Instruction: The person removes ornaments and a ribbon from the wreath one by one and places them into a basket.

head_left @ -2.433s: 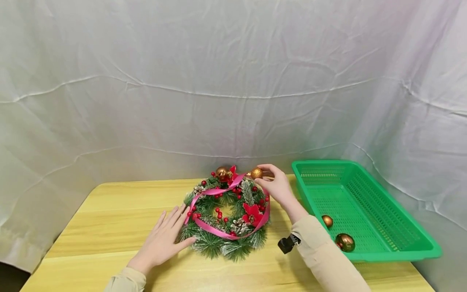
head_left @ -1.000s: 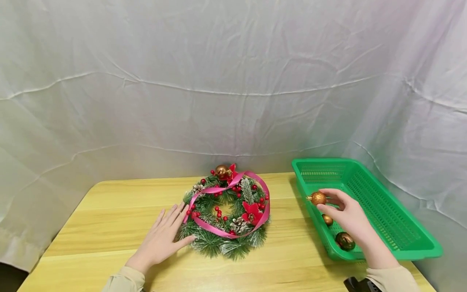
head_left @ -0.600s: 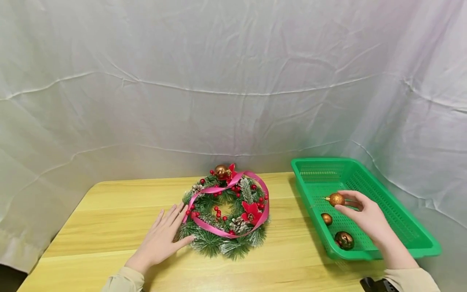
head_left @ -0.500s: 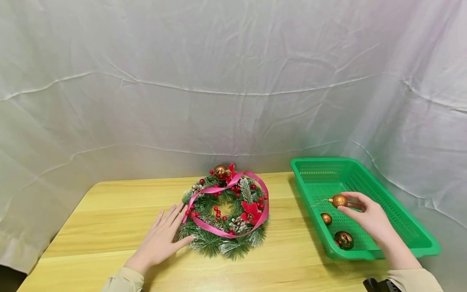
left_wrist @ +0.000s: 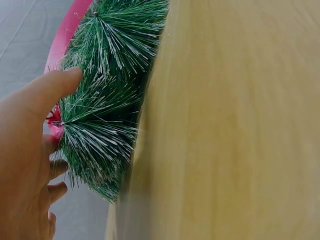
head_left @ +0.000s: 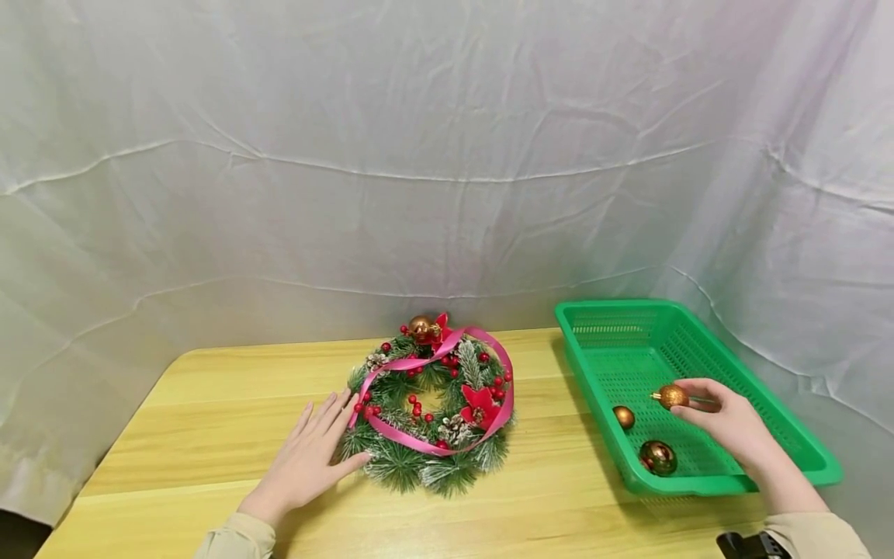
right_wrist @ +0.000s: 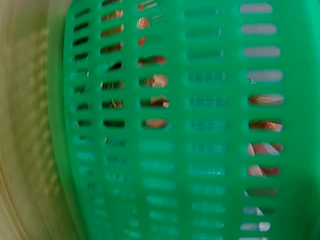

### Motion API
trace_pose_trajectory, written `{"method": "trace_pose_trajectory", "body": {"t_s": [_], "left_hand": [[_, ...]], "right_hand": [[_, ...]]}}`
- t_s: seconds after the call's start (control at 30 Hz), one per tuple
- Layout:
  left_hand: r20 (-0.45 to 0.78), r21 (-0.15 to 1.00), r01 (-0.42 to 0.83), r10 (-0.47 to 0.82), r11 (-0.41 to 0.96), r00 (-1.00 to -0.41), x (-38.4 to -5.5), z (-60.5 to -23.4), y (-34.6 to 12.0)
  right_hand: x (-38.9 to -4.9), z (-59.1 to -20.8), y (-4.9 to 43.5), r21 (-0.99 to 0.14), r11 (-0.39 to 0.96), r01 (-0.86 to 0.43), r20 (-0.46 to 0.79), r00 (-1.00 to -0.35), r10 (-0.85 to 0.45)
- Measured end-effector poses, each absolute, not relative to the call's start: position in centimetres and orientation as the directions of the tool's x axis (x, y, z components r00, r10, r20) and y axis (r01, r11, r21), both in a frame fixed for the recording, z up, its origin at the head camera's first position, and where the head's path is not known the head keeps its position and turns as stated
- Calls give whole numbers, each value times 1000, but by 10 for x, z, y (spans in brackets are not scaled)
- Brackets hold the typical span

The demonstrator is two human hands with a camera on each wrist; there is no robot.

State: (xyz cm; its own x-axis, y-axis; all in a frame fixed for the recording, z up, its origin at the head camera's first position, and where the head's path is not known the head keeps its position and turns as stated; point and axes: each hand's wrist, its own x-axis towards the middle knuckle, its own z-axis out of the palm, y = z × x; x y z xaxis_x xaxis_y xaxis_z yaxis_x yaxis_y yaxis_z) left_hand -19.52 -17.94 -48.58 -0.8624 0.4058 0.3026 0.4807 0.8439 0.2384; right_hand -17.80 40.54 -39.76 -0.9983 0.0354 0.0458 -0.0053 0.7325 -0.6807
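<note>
A green wreath (head_left: 398, 470) with red berries, pinecones, red flowers and a loop of pink ribbon (head_left: 412, 442) lies on the table. My left hand (head_left: 307, 458) rests on its left edge, fingers spread and straight; in the left wrist view the thumb (left_wrist: 65, 82) touches the needles. Over the green basket (head_left: 594, 388), my right hand (head_left: 729, 419) pinches a glittery gold Christmas ball (head_left: 673, 397) by its side, its cap pointing left. The right wrist view shows mostly the basket's slotted wall (right_wrist: 172, 135), with the hand and ball only in scraps through the slots.
Inside the basket lie a small copper ball (head_left: 625, 417) and a larger shiny bronze ball (head_left: 658, 458). A shiny gold ball (head_left: 421, 329) sits at the wreath's top. Grey cloth (head_left: 447, 155) hangs behind the wooden table (head_left: 230, 404).
My right hand has carried the glittery Christmas ball from the wreath's upper right to over the basket, then farther right and toward me. The left hand stays in place.
</note>
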Motion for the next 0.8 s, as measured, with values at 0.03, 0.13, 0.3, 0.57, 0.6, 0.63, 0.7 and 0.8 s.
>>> {"method": "trace_pose_trajectory", "body": {"t_s": [0.03, 0.13, 0.3, 0.57, 0.6, 0.63, 0.7, 0.8], "left_hand": [[301, 239, 479, 404, 845, -864, -195, -486, -179], [302, 240, 480, 405, 844, -863, -195, -486, -179], [296, 248, 472, 398, 846, -868, -195, -486, -179], [283, 258, 466, 395, 846, -874, -195, -485, -179], [283, 257, 466, 395, 846, -874, -195, -485, -179], [283, 257, 467, 396, 846, -874, -195, -485, -179], [283, 257, 468, 397, 846, -873, -195, -485, -180], [282, 256, 468, 398, 846, -873, -194, -485, -180]], "right_hand": [[-178, -398, 408, -674, 738, -1, 44, -998, 38], [-179, -401, 414, -669, 743, 11, 31, -999, 42], [-180, -405, 420, -662, 749, 12, 25, -999, 38], [-183, -409, 429, -664, 747, 29, 0, -999, 39], [-184, -409, 430, -662, 749, 33, -5, -999, 40], [-184, -409, 431, -659, 751, 36, -9, -999, 41], [-185, -410, 433, -655, 755, 35, -6, -999, 41], [-185, -412, 434, -641, 767, 13, 21, -999, 35]]}}
